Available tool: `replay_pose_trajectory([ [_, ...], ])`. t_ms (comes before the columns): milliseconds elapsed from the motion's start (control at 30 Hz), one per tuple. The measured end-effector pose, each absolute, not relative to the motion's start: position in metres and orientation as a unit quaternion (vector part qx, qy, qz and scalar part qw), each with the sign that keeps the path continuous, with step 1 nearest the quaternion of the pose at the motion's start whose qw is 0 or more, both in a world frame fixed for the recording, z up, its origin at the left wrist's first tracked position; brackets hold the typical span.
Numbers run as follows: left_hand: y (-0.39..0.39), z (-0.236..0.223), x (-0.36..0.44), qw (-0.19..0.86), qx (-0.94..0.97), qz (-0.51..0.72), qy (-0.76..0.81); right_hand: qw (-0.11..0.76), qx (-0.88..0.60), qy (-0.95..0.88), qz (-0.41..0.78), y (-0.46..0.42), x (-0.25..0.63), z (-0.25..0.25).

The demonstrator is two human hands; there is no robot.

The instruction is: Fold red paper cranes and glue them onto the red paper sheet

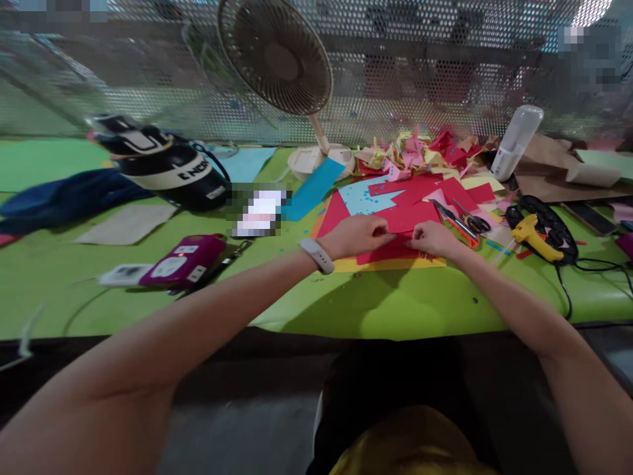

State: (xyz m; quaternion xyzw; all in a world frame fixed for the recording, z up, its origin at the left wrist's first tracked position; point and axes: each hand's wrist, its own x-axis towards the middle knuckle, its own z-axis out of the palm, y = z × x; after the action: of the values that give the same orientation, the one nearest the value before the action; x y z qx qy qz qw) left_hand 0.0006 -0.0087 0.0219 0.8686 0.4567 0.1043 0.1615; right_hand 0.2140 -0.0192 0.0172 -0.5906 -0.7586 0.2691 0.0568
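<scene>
Green table (281, 300); on it, yellow sheet (420, 263); above that, red paper (388, 253), between left hand (362, 235) and right hand (434, 239). Paper judged light, thin, readily creased; best held near opposite edges. Both hands' fingertips appear pinched on it.

Round fan (277, 58) near twelve o'clock, big dark bottle (171, 173) at ten, purple box (184, 262) at nine, white tube (516, 144) at two.
</scene>
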Motion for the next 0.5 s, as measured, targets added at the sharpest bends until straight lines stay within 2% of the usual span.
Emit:
replay_pose_trajectory([
  [133,0.003,0.02,0.013,0.433,0.751,0.046,0.497,0.06,-0.579,-0.764,0.279,-0.018,0.215,0.014],
  [200,0.006,0.017,0.014,0.503,0.714,0.046,0.485,0.066,-0.579,-0.759,0.289,-0.018,0.215,0.014],
  [500,0.012,0.014,0.014,0.541,0.691,0.033,0.478,0.064,-0.58,-0.761,0.283,-0.021,0.214,0.018],
])
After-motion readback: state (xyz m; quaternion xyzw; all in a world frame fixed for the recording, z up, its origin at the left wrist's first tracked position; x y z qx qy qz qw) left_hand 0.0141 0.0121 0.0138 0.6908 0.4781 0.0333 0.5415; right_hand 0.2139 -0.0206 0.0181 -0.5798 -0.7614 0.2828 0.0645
